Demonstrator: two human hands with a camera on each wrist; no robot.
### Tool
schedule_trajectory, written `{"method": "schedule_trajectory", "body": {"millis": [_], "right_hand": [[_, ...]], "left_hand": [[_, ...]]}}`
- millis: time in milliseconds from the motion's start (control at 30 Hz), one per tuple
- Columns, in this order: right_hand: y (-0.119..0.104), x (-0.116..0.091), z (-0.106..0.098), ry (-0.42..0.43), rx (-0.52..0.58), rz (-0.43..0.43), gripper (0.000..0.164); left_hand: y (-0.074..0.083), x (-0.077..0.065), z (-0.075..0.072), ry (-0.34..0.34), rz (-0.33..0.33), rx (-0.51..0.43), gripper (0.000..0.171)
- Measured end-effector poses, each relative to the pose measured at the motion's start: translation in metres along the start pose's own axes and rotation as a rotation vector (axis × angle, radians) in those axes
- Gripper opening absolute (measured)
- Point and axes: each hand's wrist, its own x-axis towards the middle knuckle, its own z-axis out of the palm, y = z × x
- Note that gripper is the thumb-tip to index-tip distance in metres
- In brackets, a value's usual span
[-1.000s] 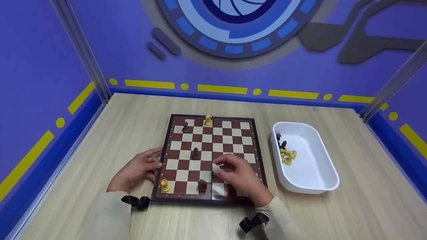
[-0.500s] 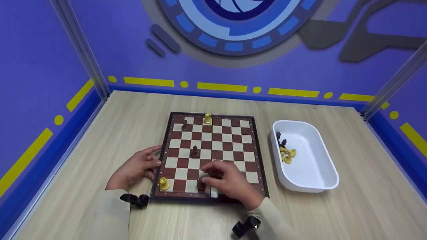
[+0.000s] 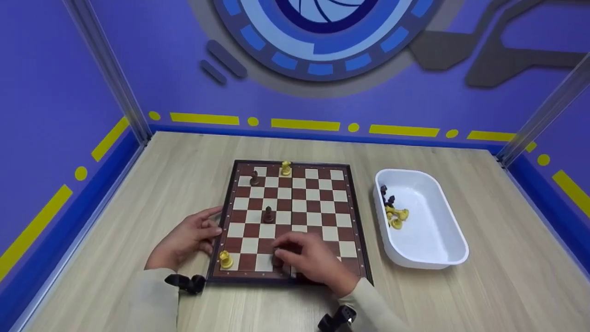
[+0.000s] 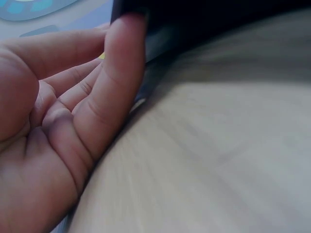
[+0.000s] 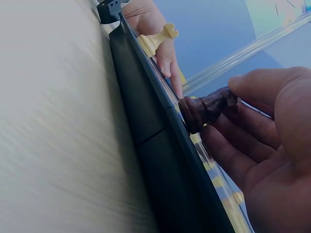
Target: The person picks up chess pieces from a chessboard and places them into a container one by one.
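A brown and cream chessboard (image 3: 314, 206) lies on the table. Near its front edge my right hand (image 3: 308, 258) pinches a dark knight (image 5: 206, 109) between thumb and fingers; in the right wrist view the piece's base is at the board surface. My left hand (image 3: 188, 239) rests at the board's left side, fingertips against the dark edge, as the left wrist view also shows. A cream rook (image 3: 226, 260) stands in the front left corner. Further back are a dark piece with a pointed top (image 3: 268, 215), another dark piece (image 3: 254, 178) and a yellowish piece (image 3: 286, 168) at the far edge.
To the right of the board stands a white plastic tub (image 3: 426, 263). Several yellow pieces (image 3: 397, 216) and dark pieces (image 3: 391, 200) lie along its left side. Blue printed panels (image 3: 309, 106) enclose the table at the back and sides.
My right hand has moved left and toward the front edge, from over the board's right half to the dark knight, which it now pinches. The left hand stays at the left edge.
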Motion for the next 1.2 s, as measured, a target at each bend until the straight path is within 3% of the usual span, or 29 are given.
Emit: {"method": "schedule_trajectory", "body": {"millis": [333, 533, 833, 1033, 1200], "right_hand": [[0.0, 0.002, -0.003, 0.053, 0.0, -0.015, 0.018], [-0.003, 0.0, -0.015, 0.102, 0.002, -0.026, 0.019], [-0.009, -0.005, -0.033, 0.115, 0.179, 0.029, 0.022], [-0.009, -0.007, -0.05, 0.19, 0.053, -0.016, 0.02], [-0.011, -0.008, -0.065, 0.223, 0.05, -0.031, 0.018]], "left_hand": [[0.001, 0.004, 0.0, 0.003, 0.001, 0.003, 0.074], [-0.001, 0.003, -0.001, 0.002, -0.003, 0.011, 0.073], [-0.003, 0.0, -0.001, -0.02, 0.0, 0.02, 0.072], [-0.004, 0.0, -0.001, -0.03, 0.006, 0.03, 0.074], [-0.003, 0.0, -0.001, -0.034, 0.017, 0.037, 0.074]]}}
